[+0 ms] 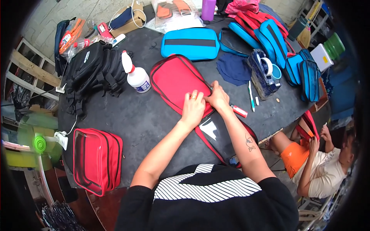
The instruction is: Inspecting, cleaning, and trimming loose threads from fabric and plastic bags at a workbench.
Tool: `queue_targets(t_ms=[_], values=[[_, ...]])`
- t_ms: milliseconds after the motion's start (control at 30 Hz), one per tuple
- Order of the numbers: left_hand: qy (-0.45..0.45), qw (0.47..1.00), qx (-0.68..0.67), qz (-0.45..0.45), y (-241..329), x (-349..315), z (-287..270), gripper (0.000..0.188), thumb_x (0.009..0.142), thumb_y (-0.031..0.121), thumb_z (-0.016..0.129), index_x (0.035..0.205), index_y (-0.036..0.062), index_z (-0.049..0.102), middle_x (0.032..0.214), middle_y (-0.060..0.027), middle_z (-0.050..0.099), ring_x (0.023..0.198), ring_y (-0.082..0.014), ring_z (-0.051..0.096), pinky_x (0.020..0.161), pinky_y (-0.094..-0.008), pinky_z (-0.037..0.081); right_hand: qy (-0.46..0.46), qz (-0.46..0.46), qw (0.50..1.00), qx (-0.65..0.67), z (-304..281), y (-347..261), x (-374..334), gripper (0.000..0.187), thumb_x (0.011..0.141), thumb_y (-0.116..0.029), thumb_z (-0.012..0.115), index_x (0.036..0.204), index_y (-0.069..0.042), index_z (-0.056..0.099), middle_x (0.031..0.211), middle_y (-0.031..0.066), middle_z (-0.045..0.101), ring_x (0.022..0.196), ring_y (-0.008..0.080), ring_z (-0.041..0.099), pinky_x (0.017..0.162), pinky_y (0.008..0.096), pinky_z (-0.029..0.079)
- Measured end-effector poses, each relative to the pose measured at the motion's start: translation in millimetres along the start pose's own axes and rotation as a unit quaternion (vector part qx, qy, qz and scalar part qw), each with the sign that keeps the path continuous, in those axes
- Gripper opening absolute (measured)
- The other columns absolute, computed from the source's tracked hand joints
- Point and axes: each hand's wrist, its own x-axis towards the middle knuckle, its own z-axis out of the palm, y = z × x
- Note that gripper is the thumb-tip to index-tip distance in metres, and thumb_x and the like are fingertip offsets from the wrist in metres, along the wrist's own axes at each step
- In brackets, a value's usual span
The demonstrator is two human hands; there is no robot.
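A red pouch-like bag point(176, 77) with dark edging lies flat in front of me on the dark table point(135, 115). My left hand point(194, 107) is on its near part, fingers bent and closed against the red fabric; a ring shows on one finger. My right hand point(218, 97) grips the bag's right edge, thumb pointing toward the left hand. What lies under the fingertips is hidden. A clear plastic panel with red edging point(209, 129) spreads from the bag's near end, partly under my right forearm. A red lighter-shaped object point(239, 111) lies beside that forearm.
A spray bottle point(137, 79) and black backpack point(90, 67) stand left. A red clear-front bag point(98, 159) sits near left. Blue bags point(190, 43) lie at the back, a tape dispenser point(262, 75) on the right. Another person point(322, 165) handles red material at right.
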Motion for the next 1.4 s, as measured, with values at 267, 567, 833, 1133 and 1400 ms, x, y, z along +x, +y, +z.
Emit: queue_targets(t_ms=[267,567,833,1133,1400], values=[[0.154,0.925,-0.287,-0.195,-27.1,-7.5,21.6,0.009,0.083,-0.005,0.047,0.091,-0.0026,0.051,0.093,-0.0171,0.048,0.088,-0.0322,0.053,0.081,-0.0396,0.044,0.018,-0.052,0.998,0.035,0.7,5.7,-4.4,0.075,0.064,-0.041,0.081,0.119,-0.007,0.043,0.112,0.02,0.057,0.103,0.0356,0.06,0.084,0.0428,0.047],[0.107,0.932,-0.295,-0.182,-24.4,-28.0,-35.6,0.008,0.081,0.0,0.057,0.086,0.0025,0.063,0.078,-0.0097,0.059,0.079,-0.0235,0.056,0.071,-0.0328,0.045,0.232,-0.072,0.966,-0.087,-39.6,74.9,-15.2,0.054,0.074,-0.018,0.073,0.119,-0.006,0.047,0.111,0.0195,0.051,0.105,0.041,0.048,0.086,0.0504,0.042],[-0.022,0.957,-0.204,-0.205,-14.1,-26.2,-9.4,0.028,0.075,0.001,0.061,0.102,0.0089,0.059,0.073,-0.0036,0.062,0.08,-0.0237,0.057,0.077,-0.0398,0.037,0.142,-0.098,0.984,-0.037,-49.9,88.6,-48.6,0.019,0.08,-0.007,0.063,0.095,-0.001,0.054,0.092,0.0162,0.058,0.093,0.0354,0.054,0.076,0.0462,0.043],[0.027,0.95,-0.195,-0.241,-8.7,-27.4,4.5,0.033,0.077,-0.003,0.056,0.106,0.0095,0.047,0.075,-0.006,0.057,0.082,-0.0267,0.055,0.077,-0.0409,0.034,0.225,-0.144,0.961,0.066,-37.5,41.8,-43.5,0.008,0.086,-0.004,0.053,0.094,-0.003,0.055,0.089,0.0178,0.059,0.084,0.0393,0.059,0.072,0.0469,0.046],[0.042,0.955,-0.202,-0.212,-8.7,-27.9,3.6,0.03,0.078,-0.001,0.055,0.105,0.0117,0.052,0.08,-0.006,0.059,0.083,-0.0263,0.054,0.077,-0.0396,0.034,0.18,-0.138,0.973,-0.046,-26.1,70.3,-34.2,0.025,0.073,-0.022,0.074,0.091,-0.006,0.066,0.1,0.0149,0.056,0.095,0.0343,0.054,0.083,0.0437,0.043]])
